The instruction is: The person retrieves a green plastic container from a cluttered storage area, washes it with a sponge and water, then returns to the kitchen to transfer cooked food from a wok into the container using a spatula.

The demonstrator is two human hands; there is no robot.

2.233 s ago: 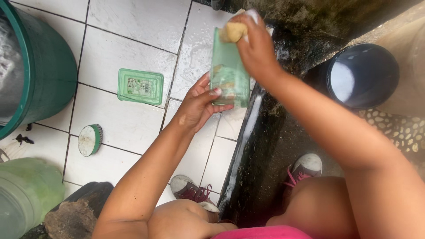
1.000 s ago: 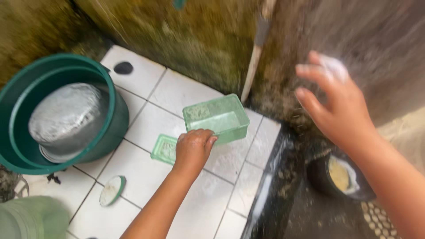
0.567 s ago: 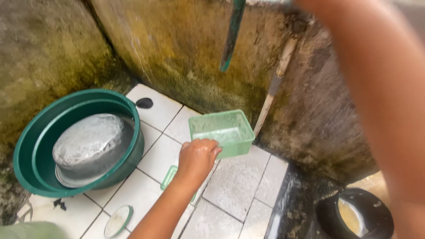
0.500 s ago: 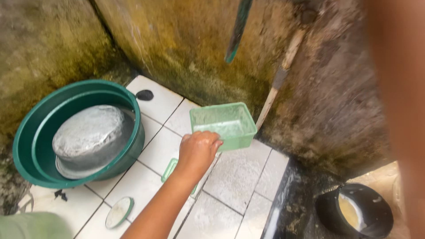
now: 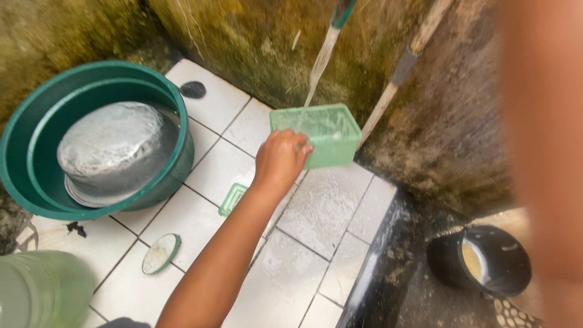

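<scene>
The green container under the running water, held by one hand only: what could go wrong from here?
1. The left hand grips the green container by one rim only; as it fills, it may tilt or slip.
2. The water stream lands near the container's back edge, so it may splash onto the white tiles.
3. The tiles look wet and soapy, so footing may be slippery.

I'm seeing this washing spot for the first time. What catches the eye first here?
First, the stream of water falling from the green hose at the top into the green plastic container, which the left hand holds by its rim at the centre. Next, the big green basin on the left, with a foam-covered metal pot upside down inside it.
</scene>
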